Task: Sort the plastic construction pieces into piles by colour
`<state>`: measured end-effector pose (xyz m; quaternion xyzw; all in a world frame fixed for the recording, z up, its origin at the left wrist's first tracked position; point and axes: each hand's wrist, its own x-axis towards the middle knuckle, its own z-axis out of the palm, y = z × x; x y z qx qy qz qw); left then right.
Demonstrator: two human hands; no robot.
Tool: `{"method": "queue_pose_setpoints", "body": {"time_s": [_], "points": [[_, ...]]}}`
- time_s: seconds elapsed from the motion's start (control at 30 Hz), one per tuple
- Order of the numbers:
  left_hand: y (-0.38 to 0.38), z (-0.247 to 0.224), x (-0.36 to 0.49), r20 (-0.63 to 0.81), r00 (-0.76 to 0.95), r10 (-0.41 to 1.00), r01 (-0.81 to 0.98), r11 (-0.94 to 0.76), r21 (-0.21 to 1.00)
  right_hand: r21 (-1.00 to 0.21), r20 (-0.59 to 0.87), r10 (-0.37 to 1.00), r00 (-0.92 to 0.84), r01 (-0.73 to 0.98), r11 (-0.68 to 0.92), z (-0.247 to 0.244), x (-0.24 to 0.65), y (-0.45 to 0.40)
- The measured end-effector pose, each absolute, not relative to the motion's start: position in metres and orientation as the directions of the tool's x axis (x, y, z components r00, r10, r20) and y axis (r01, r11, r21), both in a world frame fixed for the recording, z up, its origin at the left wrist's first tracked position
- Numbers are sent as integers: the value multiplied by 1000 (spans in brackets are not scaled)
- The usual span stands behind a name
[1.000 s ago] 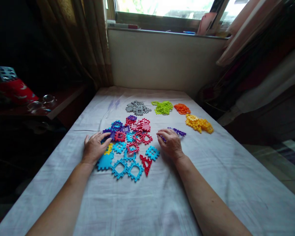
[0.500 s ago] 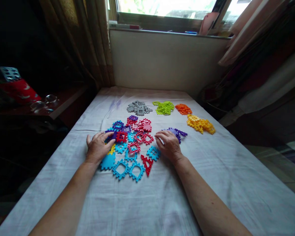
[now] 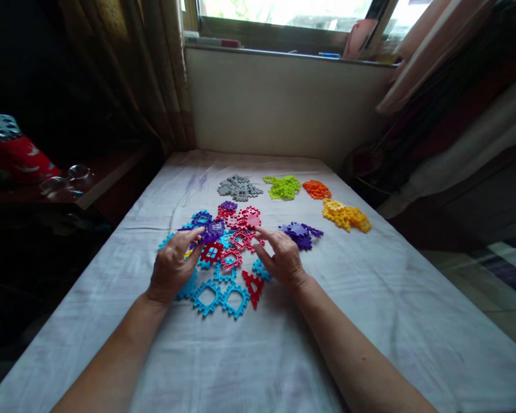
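Note:
My left hand (image 3: pixel 175 265) is at the left side of a mixed pile of plastic interlocking tiles, its thumb and fingers curled round the edge of purple tiles (image 3: pixel 212 230). Part of the purple plastic is hidden behind its fingers. Just below the fingertips lies a red window tile (image 3: pixel 211 252). My right hand (image 3: pixel 282 256) hovers over the pile's right side, thumb and fingers apart, nothing seen in it. Near its fingertips are pinkish-red frame tiles (image 3: pixel 231 260), and a blue tile (image 3: pixel 260 268) lies partly beneath it. Blue frames (image 3: pixel 235 300) and a red triangle (image 3: pixel 253 288) lie nearer me.
Sorted heaps stand beyond the pile: grey (image 3: pixel 239 188), lime green (image 3: pixel 284 187), orange (image 3: pixel 317 189) and yellow (image 3: pixel 346 215). A purple heap (image 3: pixel 300 234) sits right of the mixed pile. White cloth (image 3: pixel 258 367) covers the table. Glasses (image 3: pixel 78 173) rest on a side surface at left.
My right hand has moved left from beside the purple heap to over the red tiles. Left fingers have closed on purple tiles, which have shifted, baring more of the red window tile.

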<state>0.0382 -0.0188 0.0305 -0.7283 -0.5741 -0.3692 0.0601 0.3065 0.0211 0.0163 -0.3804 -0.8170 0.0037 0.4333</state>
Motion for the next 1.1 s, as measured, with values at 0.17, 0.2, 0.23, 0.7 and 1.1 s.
{"method": "queue_pose_setpoints", "body": {"time_s": [0.17, 0.2, 0.23, 0.7, 1.1], "points": [[-27, 29, 56, 612, 236, 755, 845, -470, 254, -353, 649, 610, -454, 531, 770, 17, 281, 6], [-28, 28, 58, 620, 251, 743, 837, -488, 246, -346, 650, 604, -461, 529, 775, 16, 278, 4], [-28, 27, 59, 629, 262, 732, 830, -504, 240, -342, 654, 600, -459, 528, 777, 16, 275, 2], [-17, 29, 15, 559, 10, 829, 917, -230, 325, -333, 672, 730, 123, 931, 150, 15, 398, 57], [-1, -2, -15, 334, -174, 926, 944, 60, 325, -260, 667, 735, 123, 963, 75, -3, 413, 61]]}}
